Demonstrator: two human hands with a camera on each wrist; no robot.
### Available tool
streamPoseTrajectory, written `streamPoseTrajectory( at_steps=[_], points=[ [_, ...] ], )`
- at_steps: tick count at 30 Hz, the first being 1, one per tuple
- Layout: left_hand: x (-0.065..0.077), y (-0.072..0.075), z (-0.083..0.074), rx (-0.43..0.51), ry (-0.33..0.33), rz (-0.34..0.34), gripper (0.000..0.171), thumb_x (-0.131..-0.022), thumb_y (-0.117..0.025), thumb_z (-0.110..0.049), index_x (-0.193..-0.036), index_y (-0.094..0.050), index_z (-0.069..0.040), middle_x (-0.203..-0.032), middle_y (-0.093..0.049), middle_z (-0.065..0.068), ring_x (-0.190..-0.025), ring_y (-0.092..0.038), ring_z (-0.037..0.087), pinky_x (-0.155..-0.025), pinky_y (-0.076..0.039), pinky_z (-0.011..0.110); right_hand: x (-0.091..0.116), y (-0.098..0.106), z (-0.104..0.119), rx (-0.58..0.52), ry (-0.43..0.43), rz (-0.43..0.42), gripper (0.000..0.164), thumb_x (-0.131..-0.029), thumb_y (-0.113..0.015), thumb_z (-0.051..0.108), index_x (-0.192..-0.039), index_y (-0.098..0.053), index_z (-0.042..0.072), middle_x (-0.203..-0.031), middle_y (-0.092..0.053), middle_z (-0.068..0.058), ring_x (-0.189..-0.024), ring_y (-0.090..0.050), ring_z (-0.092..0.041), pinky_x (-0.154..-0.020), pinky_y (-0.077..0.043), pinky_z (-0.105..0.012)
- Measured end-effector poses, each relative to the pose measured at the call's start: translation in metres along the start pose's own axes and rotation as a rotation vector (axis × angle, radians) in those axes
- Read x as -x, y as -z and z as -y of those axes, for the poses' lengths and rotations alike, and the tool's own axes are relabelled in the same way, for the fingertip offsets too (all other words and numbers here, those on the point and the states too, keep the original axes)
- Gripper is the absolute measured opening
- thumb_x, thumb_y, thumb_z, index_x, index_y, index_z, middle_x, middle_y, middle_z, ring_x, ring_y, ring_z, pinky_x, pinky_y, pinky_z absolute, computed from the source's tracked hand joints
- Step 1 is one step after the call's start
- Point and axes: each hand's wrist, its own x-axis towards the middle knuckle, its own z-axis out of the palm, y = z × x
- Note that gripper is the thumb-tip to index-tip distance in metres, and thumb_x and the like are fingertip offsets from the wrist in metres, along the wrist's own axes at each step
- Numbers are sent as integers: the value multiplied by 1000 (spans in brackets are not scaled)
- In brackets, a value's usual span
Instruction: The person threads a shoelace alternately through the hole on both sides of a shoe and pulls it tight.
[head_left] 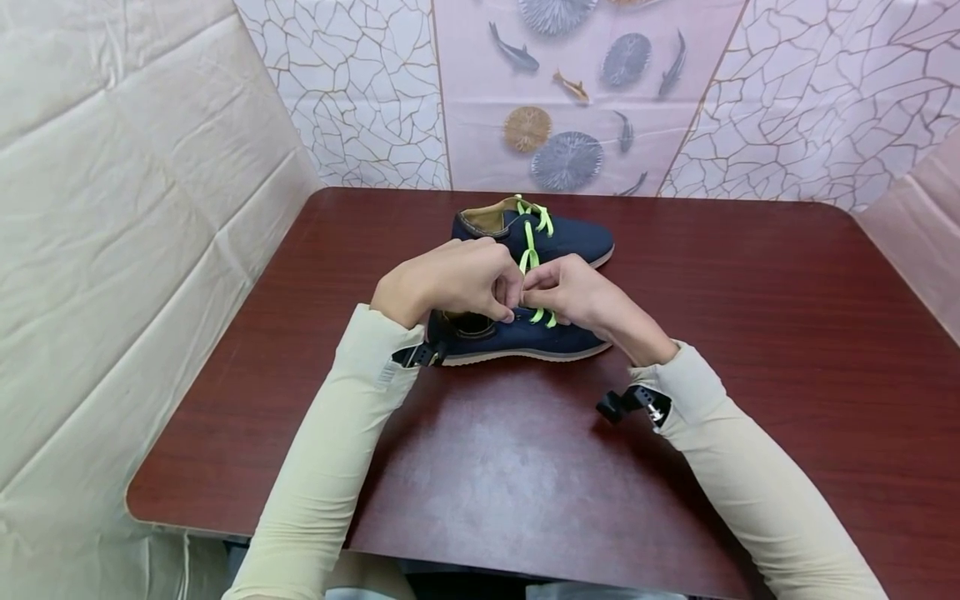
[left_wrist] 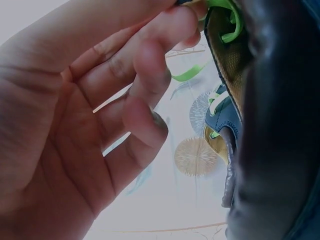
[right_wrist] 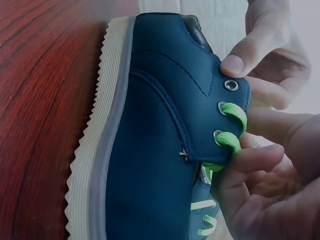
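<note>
Two dark blue shoes with bright green laces lie side by side, toes to the right. My left hand [head_left: 457,279] is over the near shoe [head_left: 525,340]. In the right wrist view, its thumb and a finger pinch the eyelet flap [right_wrist: 207,100] beside the top eyelet [right_wrist: 231,85], which has no lace through it. My right hand [head_left: 588,296] is at the same flap, its thumb and finger pinching the green shoelace [right_wrist: 232,112] by the edge. Fingers and flap partly hide the lace's end. Behind the hands stands the far shoe [head_left: 577,237], laced.
The shoes stand on a reddish-brown wooden table [head_left: 750,333]. A patterned cloth [head_left: 375,100] hangs behind its far edge, and a pale padded wall [head_left: 150,250] rises on the left. Each wrist wears a black strap [head_left: 645,404] with a small camera.
</note>
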Motion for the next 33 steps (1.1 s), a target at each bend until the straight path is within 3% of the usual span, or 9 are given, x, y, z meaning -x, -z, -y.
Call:
streamPoseTrajectory(
  at_steps=[8, 15, 33],
  points=[
    [-1, 3, -1, 7, -8, 5, 11, -90, -86, -31, -84, -77, -28, -81, -72, -14, -83, -65, 5, -76, -52, 36, 0, 2, 1, -2, -8, 0, 17, -101, -66, 8, -110, -77, -1, -83, -70, 6, -48, -32, -5, -50, -30, -21],
    [0, 4, 0, 12, -13, 2, 11, -90, -85, -27, -84, -76, -27, -80, -72, -12, -82, -64, 6, -77, -51, 36, 0, 5, 3, -32, 4, 16, 13, -100, -67, 5, -105, -75, -3, -81, -70, 5, -54, -39, -6, -50, -35, -21],
    [2, 1, 0, 70, -32, 42, 5, -97, -80, -22, -92, -77, -23, -88, -75, -12, -89, -67, 5, -85, -52, 35, 3, 4, -1, -7, 64, 65, 14, -105, -60, 2, -109, -71, -6, -85, -70, 3, -51, -33, -5, -51, -30, -20]
  ],
)
